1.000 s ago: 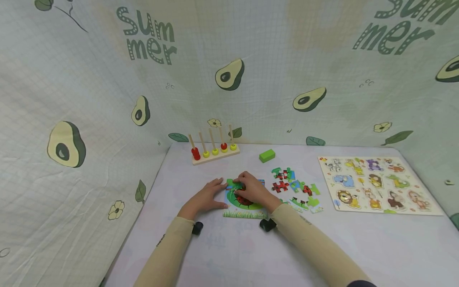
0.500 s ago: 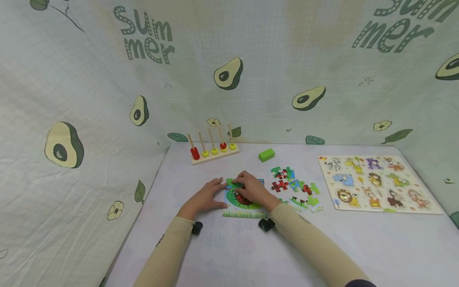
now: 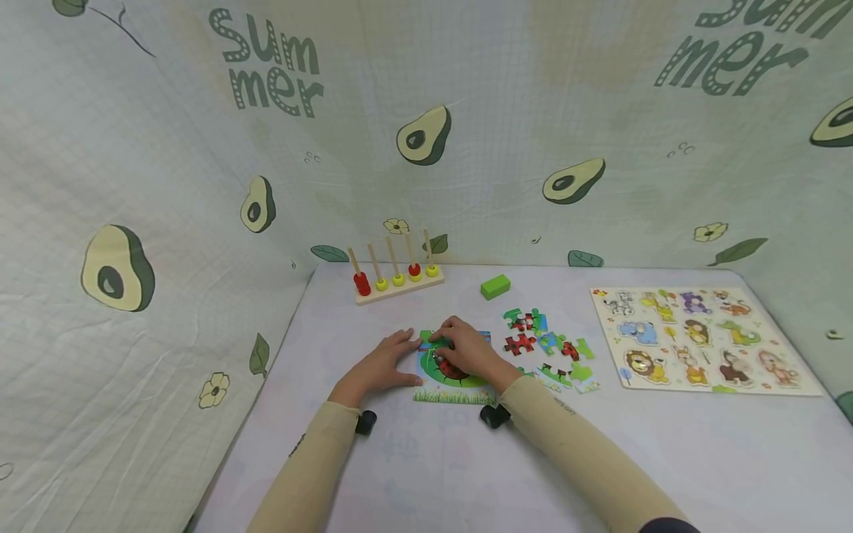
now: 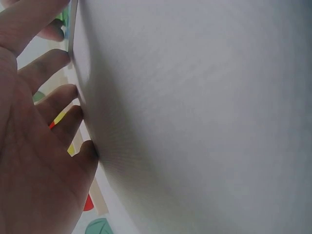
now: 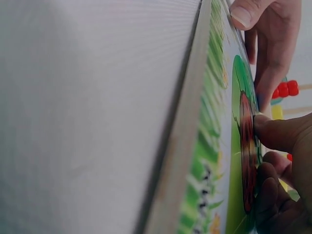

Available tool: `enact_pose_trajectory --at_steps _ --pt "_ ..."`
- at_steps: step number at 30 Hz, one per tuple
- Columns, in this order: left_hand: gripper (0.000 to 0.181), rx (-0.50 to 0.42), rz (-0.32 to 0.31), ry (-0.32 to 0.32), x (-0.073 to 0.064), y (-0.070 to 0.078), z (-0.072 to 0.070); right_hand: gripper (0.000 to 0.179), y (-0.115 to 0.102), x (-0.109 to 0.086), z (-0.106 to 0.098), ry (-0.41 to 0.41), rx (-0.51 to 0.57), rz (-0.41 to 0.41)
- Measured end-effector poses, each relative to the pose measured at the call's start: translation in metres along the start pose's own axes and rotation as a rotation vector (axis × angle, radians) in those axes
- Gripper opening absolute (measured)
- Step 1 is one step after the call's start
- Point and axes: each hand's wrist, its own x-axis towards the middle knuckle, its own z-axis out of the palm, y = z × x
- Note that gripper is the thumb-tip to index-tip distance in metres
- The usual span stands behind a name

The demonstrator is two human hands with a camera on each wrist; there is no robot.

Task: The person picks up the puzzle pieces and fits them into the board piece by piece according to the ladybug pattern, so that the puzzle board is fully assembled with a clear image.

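Observation:
A ladybird jigsaw board (image 3: 455,397) lies on the table between both hands, with a grass strip along its near edge. My left hand (image 3: 378,365) is spread, its fingers and thumb at the board's left edge. Over the board's upper middle, my right hand (image 3: 474,352) has curled fingers; thumb and forefinger pinch at a green puzzle piece (image 3: 427,338) near the upper left corner. In the right wrist view the right thumb (image 5: 275,131) touches the picture surface. The right hand hides part of the ladybird and the board's upper side.
Several loose jigsaw pieces (image 3: 520,344) lie right of the board. Behind stand a bead-peg stand (image 3: 400,289) with red and yellow beads and a green block (image 3: 495,287). An animal peg puzzle (image 3: 709,340) lies at the far right. A printed cloth (image 3: 493,222) hangs behind the table.
The whole head view has shifted very slightly. Both hands stay at the board in nearly the same places, and the loose pieces have not moved.

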Motion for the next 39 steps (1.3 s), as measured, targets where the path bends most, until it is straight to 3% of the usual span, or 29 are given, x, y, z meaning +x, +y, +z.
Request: enact_pose_trajectory --at_steps 39 --pt "0.085 -0.005 -0.004 -0.009 -0.0004 0.0013 -0.0011 0.031 0.0019 -0.0029 -0.002 0.009 0.035 -0.016"
